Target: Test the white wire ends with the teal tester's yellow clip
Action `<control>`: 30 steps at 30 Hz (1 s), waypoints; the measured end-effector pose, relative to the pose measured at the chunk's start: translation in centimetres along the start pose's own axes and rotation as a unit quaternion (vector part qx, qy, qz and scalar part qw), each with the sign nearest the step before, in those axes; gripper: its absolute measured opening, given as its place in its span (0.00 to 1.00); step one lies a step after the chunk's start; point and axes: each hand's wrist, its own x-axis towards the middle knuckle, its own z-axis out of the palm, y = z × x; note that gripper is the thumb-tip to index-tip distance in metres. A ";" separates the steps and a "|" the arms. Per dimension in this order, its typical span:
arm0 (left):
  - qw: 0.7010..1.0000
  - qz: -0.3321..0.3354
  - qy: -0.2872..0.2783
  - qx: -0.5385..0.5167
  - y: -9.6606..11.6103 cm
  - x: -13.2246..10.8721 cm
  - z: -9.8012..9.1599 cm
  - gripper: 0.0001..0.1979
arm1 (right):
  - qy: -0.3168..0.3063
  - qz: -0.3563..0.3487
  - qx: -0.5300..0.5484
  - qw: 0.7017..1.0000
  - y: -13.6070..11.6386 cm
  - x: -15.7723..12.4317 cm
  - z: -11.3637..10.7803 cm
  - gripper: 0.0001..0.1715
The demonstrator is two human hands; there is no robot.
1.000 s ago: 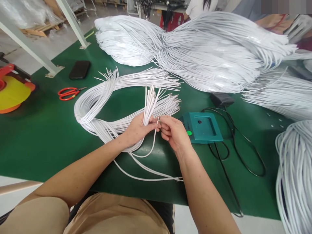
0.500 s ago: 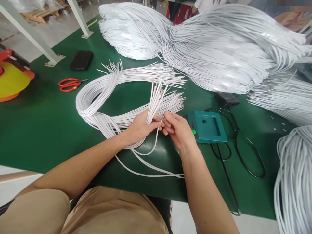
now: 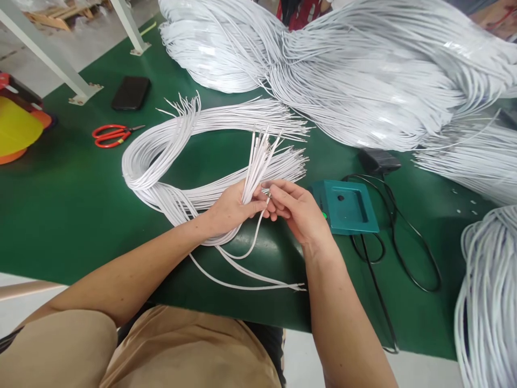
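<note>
My left hand is closed round a small bunch of white cables, their tips pointing up and away. Between its thumb and fingers, one separate cable bends up toward my right hand. The right thumb and fingers pinch at that cable's end, where a small metallic bit shows; its details are too small to make out. Behind my hands, a larger curved bundle of white cables lies on the green table. A few loose cable ends rest near the right forearm.
Red-handled scissors and a black phone-like object lie at left. A teal device with black cords stands right of my hands. Large cable heaps fill the back, and another bundle sits at the right edge.
The view has shifted slightly. My right hand has turned a little at the cable's end, its fingers moving slightly; my left hand keeps its hold on the bunch.
</note>
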 end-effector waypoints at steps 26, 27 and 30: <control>0.998 -0.021 0.007 -0.056 -0.7 0.1 -0.4 0.10 | -0.027 -0.026 -0.018 0.999 -0.3 -0.1 -0.5 0.08; 0.998 -0.027 0.010 -0.059 -0.7 0.1 -0.4 0.11 | -0.029 -0.027 -0.022 0.999 -0.3 -0.1 -0.5 0.08; 0.997 -0.036 0.017 -0.067 -0.7 0.0 -0.3 0.13 | -0.017 -0.024 -0.032 0.999 -0.3 -0.1 -0.5 0.07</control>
